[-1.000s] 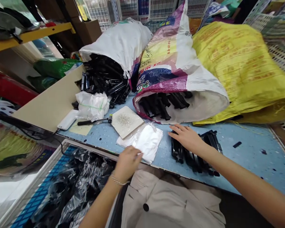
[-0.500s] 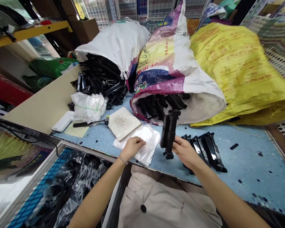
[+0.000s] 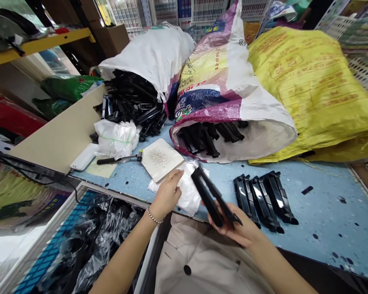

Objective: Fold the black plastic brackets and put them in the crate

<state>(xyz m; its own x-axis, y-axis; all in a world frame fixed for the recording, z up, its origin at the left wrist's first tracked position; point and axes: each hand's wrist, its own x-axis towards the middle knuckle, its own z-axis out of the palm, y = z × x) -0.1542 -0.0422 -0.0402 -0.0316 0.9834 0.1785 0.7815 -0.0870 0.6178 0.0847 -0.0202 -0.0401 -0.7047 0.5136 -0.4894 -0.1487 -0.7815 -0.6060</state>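
Observation:
My left hand point(image 3: 167, 194), with a bracelet at the wrist, is over the near edge of a pale square tile point(image 3: 159, 157) scattered with tiny grains. Its fingers are curled together; anything in them is too small or hidden to make out. Beneath it, clear plastic bags point(image 3: 188, 196) lie partly covered. In my right hand point(image 3: 233, 224) is a long black plastic part point(image 3: 210, 196) with two parallel bars, held tilted above the table edge. Several similar black parts point(image 3: 265, 202) lie side by side to the right of that hand.
Behind stand a white sack point(image 3: 150, 49) and a printed sack point(image 3: 214, 90), both spilling or showing black parts, and a yellow sack point(image 3: 306, 90). A black-handled tool point(image 3: 118, 159) and a bundle of bags point(image 3: 118, 136) lie left. Below left is a bin point(image 3: 88, 245) of bagged parts.
My right hand has come down and nearer, turning the black part from upright to a slant. My left hand has moved from the bags up to the tile's edge.

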